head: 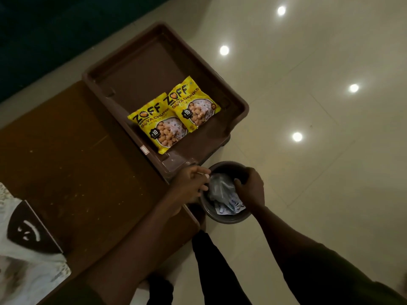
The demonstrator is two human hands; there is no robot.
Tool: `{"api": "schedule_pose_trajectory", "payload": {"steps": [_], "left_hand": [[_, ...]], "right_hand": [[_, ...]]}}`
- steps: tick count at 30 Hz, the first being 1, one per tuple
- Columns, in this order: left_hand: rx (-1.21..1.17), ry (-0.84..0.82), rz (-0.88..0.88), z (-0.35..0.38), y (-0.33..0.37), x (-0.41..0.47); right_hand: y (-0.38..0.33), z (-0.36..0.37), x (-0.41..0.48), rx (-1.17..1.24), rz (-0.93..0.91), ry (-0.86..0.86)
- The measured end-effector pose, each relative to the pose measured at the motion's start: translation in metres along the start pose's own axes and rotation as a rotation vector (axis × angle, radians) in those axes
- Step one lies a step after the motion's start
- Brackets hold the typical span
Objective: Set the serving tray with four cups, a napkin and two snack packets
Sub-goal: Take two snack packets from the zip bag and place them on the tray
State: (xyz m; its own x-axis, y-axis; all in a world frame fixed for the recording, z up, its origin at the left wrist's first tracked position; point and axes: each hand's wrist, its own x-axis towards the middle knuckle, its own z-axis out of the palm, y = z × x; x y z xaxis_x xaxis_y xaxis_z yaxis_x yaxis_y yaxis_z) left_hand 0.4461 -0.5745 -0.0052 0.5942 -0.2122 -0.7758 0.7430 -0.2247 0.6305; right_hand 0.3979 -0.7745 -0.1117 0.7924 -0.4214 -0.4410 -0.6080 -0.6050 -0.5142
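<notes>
A brown serving tray sits on the wooden table, overhanging its far corner. Two yellow soya chunks snack packets lie side by side in the tray's near half, one on the left and one on the right. Both hands are over a round dark bin on the floor just below the tray. My left hand pinches crumpled clear plastic at the bin's left side. My right hand curls over the bin's right side with its fingertips on the same plastic. I see no cups or napkin.
The brown wooden table runs to the left, with a patterned white and black cloth or paper at its near left end. The bin also holds printed paper scraps. A glossy tiled floor with ceiling light reflections fills the right.
</notes>
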Motion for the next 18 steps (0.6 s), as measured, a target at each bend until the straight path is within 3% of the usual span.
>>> {"api": "schedule_pose_trajectory", "payload": {"steps": [4, 10, 18], "left_hand": [[-0.085, 0.106, 0.134, -0.004, 0.011, -0.003], [-0.206, 0.32, 0.24, -0.019, 0.034, -0.003], [-0.444, 0.694, 0.237, -0.061, 0.053, 0.02]], "right_hand": [[-0.037, -0.022, 0.018, 0.078, -0.116, 0.115], [-0.13, -0.059, 0.036, 0.287, -0.428, 0.394], [-0.212, -0.053, 0.058, 0.289, -0.562, 0.237]]}}
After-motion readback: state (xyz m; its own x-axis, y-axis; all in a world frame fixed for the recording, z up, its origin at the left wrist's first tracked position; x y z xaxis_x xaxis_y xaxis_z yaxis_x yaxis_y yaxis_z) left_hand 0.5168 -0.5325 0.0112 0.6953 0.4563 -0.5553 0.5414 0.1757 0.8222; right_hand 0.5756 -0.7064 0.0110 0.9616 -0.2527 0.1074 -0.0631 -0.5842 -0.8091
